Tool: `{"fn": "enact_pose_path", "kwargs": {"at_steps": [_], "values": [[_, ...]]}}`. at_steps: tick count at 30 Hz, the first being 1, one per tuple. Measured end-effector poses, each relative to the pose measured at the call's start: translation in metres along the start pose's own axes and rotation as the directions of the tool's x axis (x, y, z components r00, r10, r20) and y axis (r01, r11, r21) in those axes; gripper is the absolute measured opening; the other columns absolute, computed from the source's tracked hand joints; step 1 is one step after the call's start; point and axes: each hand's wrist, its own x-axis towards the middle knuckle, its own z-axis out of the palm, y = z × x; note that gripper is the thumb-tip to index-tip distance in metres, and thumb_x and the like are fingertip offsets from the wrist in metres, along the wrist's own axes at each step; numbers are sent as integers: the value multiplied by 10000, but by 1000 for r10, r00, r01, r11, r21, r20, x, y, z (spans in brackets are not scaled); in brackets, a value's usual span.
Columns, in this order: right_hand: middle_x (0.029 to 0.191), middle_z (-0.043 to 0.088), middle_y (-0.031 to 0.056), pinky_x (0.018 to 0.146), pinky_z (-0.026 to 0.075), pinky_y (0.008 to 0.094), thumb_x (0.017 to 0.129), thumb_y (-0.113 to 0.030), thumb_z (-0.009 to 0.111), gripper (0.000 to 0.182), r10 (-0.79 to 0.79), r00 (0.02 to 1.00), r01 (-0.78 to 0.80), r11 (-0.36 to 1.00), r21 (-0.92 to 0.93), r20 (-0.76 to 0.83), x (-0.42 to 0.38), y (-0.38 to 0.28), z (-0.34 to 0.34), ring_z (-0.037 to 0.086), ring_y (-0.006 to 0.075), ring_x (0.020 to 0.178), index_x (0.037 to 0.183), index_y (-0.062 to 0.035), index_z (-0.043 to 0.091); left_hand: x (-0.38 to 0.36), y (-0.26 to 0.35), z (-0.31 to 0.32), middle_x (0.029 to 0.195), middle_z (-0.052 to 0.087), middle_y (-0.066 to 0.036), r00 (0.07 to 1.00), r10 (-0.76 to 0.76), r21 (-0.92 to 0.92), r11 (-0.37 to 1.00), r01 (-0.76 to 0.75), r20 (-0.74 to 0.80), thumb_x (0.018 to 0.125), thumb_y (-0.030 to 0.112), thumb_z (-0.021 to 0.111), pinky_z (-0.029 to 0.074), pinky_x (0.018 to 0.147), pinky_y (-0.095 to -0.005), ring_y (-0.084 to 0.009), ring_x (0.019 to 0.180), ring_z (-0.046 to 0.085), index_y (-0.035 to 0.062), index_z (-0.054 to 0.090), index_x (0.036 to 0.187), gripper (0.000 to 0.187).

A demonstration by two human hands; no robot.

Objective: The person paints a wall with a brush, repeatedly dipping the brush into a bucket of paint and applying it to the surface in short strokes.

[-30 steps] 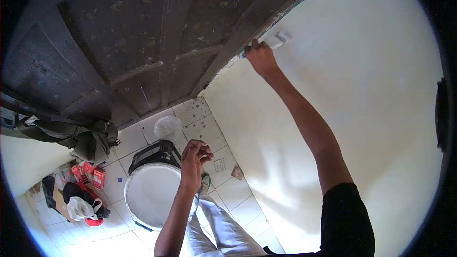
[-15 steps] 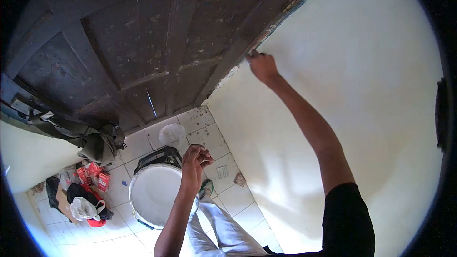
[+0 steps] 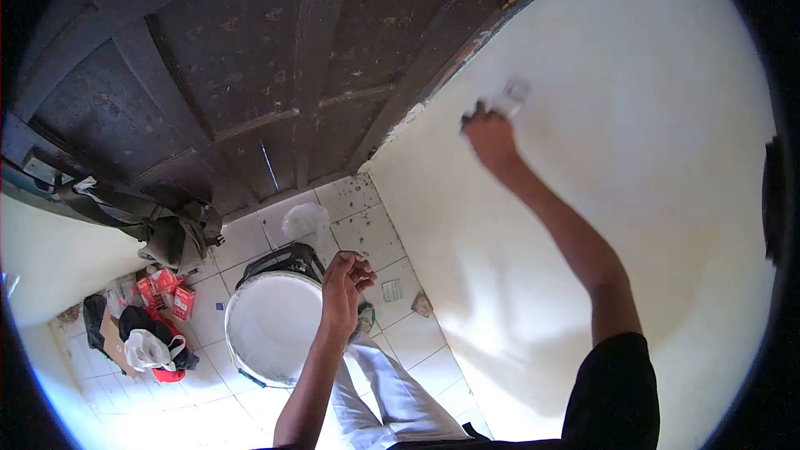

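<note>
My right hand (image 3: 492, 137) is closed round what looks like a paintbrush (image 3: 515, 93), its pale flat end blurred against the cream wall (image 3: 633, 167). The dark end of its handle sticks out at the left of the fist. My left hand (image 3: 342, 287) hangs in the air with its fingers loosely bent and a gap by the thumb; nothing shows in it. In this view it overlaps the right rim of a large round bucket (image 3: 275, 329), white inside, with a smeared edge.
A dark brown panelled door (image 3: 250, 75) meets the wall along a chipped edge. Behind the bucket are a black bag (image 3: 287, 260) and a clear plastic bag (image 3: 306, 220). Straps and a grey-green bag (image 3: 171, 237) hang from the door. Red boxes (image 3: 183, 302) and a white bag (image 3: 148, 348) lie on the tiles.
My right hand has moved away from the door's edge, rightward onto the wall, and the paintbrush has swung into sight. My left hand has barely moved.
</note>
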Motion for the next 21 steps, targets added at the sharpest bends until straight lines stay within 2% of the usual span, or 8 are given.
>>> {"fn": "enact_pose_path", "kwargs": {"at_steps": [1, 2, 5, 7, 10, 11, 17, 21], "values": [[687, 539, 96, 482, 452, 349, 638, -128, 620, 57, -68, 988, 61, 997, 53, 139, -21, -26, 26, 577, 222, 568, 614, -79, 603, -2, 0, 2, 830, 551, -22, 1000, -7, 5, 1000, 7, 7, 904, 309, 519, 426, 747, -342, -171, 791, 542, 131, 526, 901, 178], [706, 556, 133, 459, 460, 348, 644, -128, 602, 77, -148, 971, 123, 983, 137, 189, -38, -46, 43, 583, 232, 543, 641, -53, 618, -5, 0, 3, 831, 552, -23, 1000, -15, 13, 1000, 15, 12, 906, 312, 517, 427, 746, -338, -169, 792, 545, 127, 526, 902, 185], [677, 545, 112, 483, 463, 395, 663, -127, 610, 87, -235, 927, 229, 972, 54, 291, -61, -84, 65, 584, 229, 555, 614, -55, 622, -11, 1, 5, 827, 550, -21, 1000, -31, 45, 999, 31, -5, 905, 313, 520, 427, 745, -337, -165, 792, 550, 124, 526, 901, 190], [719, 569, 119, 515, 476, 413, 725, -123, 593, 83, -187, 927, 77, 943, 322, 325, -57, -88, 63, 617, 240, 609, 702, -78, 659, -13, 1, 7, 814, 561, -29, 1000, -19, 62, 998, 19, -5, 922, 277, 476, 420, 723, -302, -155, 770, 558, 116, 525, 887, 171], [782, 594, 122, 542, 490, 410, 771, -138, 577, 112, -39, 932, -84, 943, 321, 360, -28, -43, 10, 637, 261, 650, 817, -122, 678, -14, -2, 12, 810, 561, -27, 999, -22, -1, 1000, 22, -26, 917, 270, 475, 420, 721, -304, -157, 772, 556, 121, 523, 883, 160], [824, 603, 123, 547, 494, 417, 767, -134, 571, 155, -5, 937, -106, 950, 295, 351, -18, -21, 5, 638, 291, 658, 885, -143, 672, -14, -2, 21, 809, 561, -23, 999, -23, -23, 999, 22, -34, 914, 268, 474, 420, 720, -305, -156, 770, 555, 123, 522, 879, 156], [820, 586, 74, 563, 483, 440, 726, -94, 575, 142, 259, 961, -267, 959, 91, 98, 53, 138, -134, 620, 300, 687, 834, -160, 639, -25, 8, 94, 804, 544, -19, 994, -21, -56, 998, 27, 106, 914, 275, 454, 421, 724, -320, -154, 759, 532, 129, 517, 875, 164], [814, 563, 74, 484, 478, 382, 724, -77, 576, 164, 301, 953, -301, 954, -3, -43, 67, 160, -213, 619, 268, 628, 847, -159, 643, -31, 11, 115, 795, 533, -17, 982, -46, -41, 998, 54, 185, 913, 276, 462, 408, 722, -322, -162, 765, 522, 135, 516, 863, 159]]}}
